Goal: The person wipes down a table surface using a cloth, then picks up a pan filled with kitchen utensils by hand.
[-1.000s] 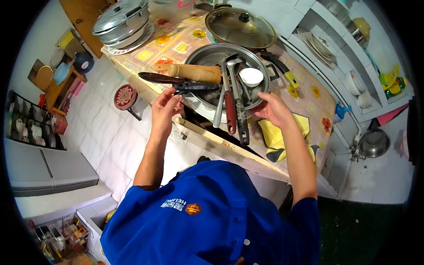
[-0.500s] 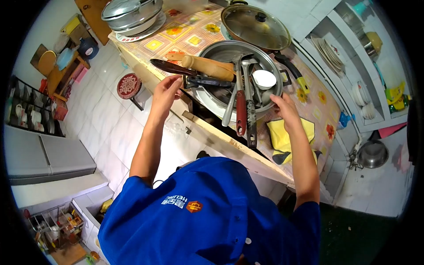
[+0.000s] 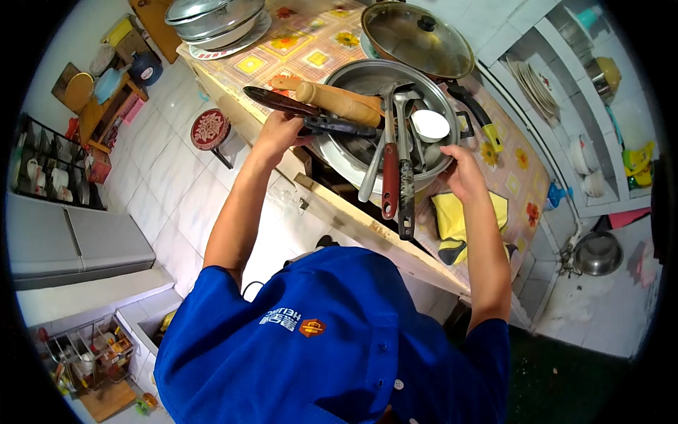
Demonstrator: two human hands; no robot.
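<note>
A wide metal pot (image 3: 346,73) sits near the table's front edge, loaded with utensils. In it lie a wooden rolling pin (image 3: 337,104), a red-handled utensil (image 3: 390,180), a black-handled utensil (image 3: 405,191) and a small white bowl (image 3: 430,126). A dark flat utensil (image 3: 275,101) and a black-handled item (image 3: 339,126) stick out leftward. My left hand (image 3: 281,134) is closed at the pot's left handle, its fingertips partly hidden beneath the dark utensil. My right hand (image 3: 465,175) grips the right rim, thumb on top and fingers mostly hidden below.
Behind the pot stands a lidded frying pan (image 3: 420,42). A yellow cloth (image 3: 470,215) lies right of the pot, and a stacked steamer (image 3: 212,21) stands far left. Below the front edge a drawer (image 3: 367,219) is partly open. A red stool (image 3: 210,129) stands on the floor.
My left hand has moved up and right from beside the pot and closed at its left handle. My right hand stays at the right rim. The view has shifted slightly.
</note>
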